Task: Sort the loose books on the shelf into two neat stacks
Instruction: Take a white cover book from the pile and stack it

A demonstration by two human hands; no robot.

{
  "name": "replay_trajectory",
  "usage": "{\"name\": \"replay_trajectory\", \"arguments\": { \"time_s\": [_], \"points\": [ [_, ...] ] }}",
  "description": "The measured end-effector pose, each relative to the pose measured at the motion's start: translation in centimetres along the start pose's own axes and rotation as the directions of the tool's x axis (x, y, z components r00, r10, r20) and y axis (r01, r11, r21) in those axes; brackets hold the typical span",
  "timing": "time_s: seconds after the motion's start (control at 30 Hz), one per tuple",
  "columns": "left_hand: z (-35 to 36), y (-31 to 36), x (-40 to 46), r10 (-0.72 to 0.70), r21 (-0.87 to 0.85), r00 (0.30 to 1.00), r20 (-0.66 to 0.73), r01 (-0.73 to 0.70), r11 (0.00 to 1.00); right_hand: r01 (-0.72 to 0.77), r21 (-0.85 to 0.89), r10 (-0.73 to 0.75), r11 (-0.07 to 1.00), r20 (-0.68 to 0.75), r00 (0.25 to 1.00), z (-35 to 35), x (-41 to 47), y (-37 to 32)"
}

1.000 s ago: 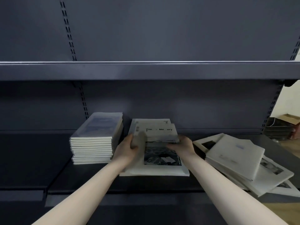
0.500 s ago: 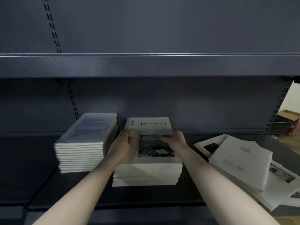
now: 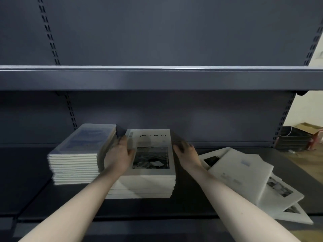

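Two bare hands flank the middle stack of books [image 3: 145,182] on a dark grey metal shelf [image 3: 35,199] — the left hand [image 3: 120,156] lies flat against the stack's left edge, fingers spread and gripping nothing, while the right hand [image 3: 186,152] stands open by the right edge, its fingertips blurred so that contact with the books cannot be judged. The top book [image 3: 152,151] carries a black-and-white photograph and a partly legible title reading "Tim" and "Me ory". Just to the left, nearly touching, a second stack of white books [image 3: 78,163] rises squarely, its top cover faintly blue. To the right, well apart from the two stacks, a loose pile of books [image 3: 244,177] sprawls at odd angles toward the shelf's front edge — several white covers overlap, and some show dark photographs. An upper shelf [image 3: 157,77] spans the frame above. At far right, beyond the shelving, a cardboard box [image 3: 307,128] sits on a wooden floor.
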State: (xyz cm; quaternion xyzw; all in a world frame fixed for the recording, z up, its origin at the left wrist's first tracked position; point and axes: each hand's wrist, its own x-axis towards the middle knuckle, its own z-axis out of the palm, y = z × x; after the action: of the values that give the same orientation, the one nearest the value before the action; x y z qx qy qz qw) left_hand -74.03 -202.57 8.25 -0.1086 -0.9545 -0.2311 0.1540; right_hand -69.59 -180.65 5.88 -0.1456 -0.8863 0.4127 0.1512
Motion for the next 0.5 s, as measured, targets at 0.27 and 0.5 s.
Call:
{"name": "replay_trajectory", "arguments": {
  "time_s": [0.27, 0.5],
  "points": [
    [1.7, 9.4, -2.0, 0.123, -0.033, 0.992, -0.014, -0.123, 0.992, 0.008, -0.214, -0.036, 0.977, -0.125, 0.992, -8.5, -2.6, 5.8],
    [5.6, 16.9, -4.6, 0.246, -0.029, 0.963, 0.11, -0.245, 0.969, -0.109, -0.389, 0.054, 0.915, -0.148, 0.987, -14.7, -5.1, 11.9]
  ]
}}
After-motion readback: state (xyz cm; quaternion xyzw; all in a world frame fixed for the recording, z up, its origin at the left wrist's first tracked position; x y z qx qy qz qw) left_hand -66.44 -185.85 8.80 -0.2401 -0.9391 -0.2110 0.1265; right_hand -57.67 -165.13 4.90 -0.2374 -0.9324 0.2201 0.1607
